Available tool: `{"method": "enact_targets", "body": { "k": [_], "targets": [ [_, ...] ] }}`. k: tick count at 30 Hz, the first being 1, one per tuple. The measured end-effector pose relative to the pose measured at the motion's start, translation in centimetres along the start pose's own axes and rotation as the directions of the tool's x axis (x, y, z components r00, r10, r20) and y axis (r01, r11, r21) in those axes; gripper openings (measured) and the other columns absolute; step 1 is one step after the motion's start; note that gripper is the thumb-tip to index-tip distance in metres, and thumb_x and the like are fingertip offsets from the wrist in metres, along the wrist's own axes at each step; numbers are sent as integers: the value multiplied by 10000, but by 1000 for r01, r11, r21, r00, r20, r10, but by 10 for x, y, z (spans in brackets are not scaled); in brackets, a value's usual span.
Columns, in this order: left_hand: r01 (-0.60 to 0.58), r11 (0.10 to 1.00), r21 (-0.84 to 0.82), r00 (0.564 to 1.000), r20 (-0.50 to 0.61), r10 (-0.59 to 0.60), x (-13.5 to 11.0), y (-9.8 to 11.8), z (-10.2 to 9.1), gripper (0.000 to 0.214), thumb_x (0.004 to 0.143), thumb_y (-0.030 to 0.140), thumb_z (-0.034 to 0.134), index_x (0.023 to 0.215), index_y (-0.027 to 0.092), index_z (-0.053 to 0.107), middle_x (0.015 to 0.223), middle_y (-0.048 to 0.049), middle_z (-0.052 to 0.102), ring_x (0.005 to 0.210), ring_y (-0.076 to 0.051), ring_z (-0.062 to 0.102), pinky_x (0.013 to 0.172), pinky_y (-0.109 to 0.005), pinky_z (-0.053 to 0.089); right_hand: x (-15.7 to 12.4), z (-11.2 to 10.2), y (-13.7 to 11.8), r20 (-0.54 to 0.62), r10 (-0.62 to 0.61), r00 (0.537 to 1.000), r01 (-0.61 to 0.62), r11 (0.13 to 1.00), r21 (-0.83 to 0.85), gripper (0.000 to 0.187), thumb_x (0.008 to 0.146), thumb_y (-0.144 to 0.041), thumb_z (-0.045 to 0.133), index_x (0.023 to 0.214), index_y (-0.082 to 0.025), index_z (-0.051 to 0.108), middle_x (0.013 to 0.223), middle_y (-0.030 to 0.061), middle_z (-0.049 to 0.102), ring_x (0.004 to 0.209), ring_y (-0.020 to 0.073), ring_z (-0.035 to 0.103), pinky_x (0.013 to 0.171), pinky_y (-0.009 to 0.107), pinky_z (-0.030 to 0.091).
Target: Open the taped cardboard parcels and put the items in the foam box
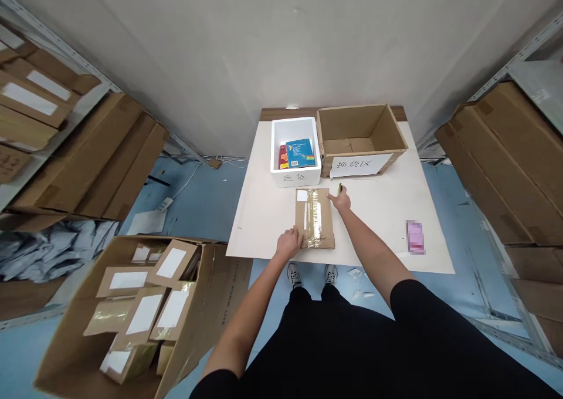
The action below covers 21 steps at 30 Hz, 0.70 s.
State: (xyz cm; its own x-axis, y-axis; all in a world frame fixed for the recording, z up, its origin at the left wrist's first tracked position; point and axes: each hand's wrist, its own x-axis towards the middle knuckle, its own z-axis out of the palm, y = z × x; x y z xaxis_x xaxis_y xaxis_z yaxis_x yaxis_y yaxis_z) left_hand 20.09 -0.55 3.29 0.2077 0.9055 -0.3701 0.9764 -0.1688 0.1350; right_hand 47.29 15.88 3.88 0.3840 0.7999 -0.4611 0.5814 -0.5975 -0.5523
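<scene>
Flat brown cardboard parcel [315, 218] lies on the white table [264, 211], centre, near the front edge. It is a thin rectangle with a glossy, wrinkled strip of clear tape down the middle and small white labels on top.

Left hand [289, 243] is on the parcel's near-left corner with fingers curled over the edge. Can't tell if it's pinching or just pressing.

Right hand [342, 201] is at the far-right corner, fingers closed together around a small yellow-and-black object [339, 189] that pokes out past the knuckles.

Just behind the parcel is a white foam box [294, 179], thick-walled and matte, with glossy colourful books [298, 154] inside. Touching its right side is an open brown corrugated carton [358, 135] with a white handwritten paper label on the front.

A pink packet [416, 237], blurred, sits well apart to the right.

On the floor to the left is a large cardboard carton [65, 358], full of flat labelled parcels.
</scene>
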Motion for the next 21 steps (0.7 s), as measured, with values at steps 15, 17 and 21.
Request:
{"method": "enact_targets", "body": {
  "k": [15,17,21],
  "targets": [
    [-575,809,119,810,222,543,69,26,-2,1441,562,651,951,1741,318,192,1821,-117,102,1638,-484,105,1275,-616,209,-94,-1,114,164,-257,952,295,913,-282,1039,836,-569,850,1672,-274,310,1369,144,721,1204,330,716,911,356,539],
    [-399,913,85,914,112,389,49,45,10,1447,596,721,912,1749,301,145,1823,-130,49,1640,-494,78,1279,-621,192,-65,-16,95,149,-276,950,309,904,-297,1120,776,-577,900,1672,-270,301,1341,146,727,1183,322,718,901,341,536],
    [45,998,-35,998,-33,-46,32,104,33,1346,701,839,779,1751,292,140,1821,-146,35,1631,-525,78,1259,-658,223,-21,-27,47,192,-305,933,355,871,-339,1245,681,-512,977,1678,-245,281,1278,153,738,1141,314,721,901,327,533]
  ]
}}
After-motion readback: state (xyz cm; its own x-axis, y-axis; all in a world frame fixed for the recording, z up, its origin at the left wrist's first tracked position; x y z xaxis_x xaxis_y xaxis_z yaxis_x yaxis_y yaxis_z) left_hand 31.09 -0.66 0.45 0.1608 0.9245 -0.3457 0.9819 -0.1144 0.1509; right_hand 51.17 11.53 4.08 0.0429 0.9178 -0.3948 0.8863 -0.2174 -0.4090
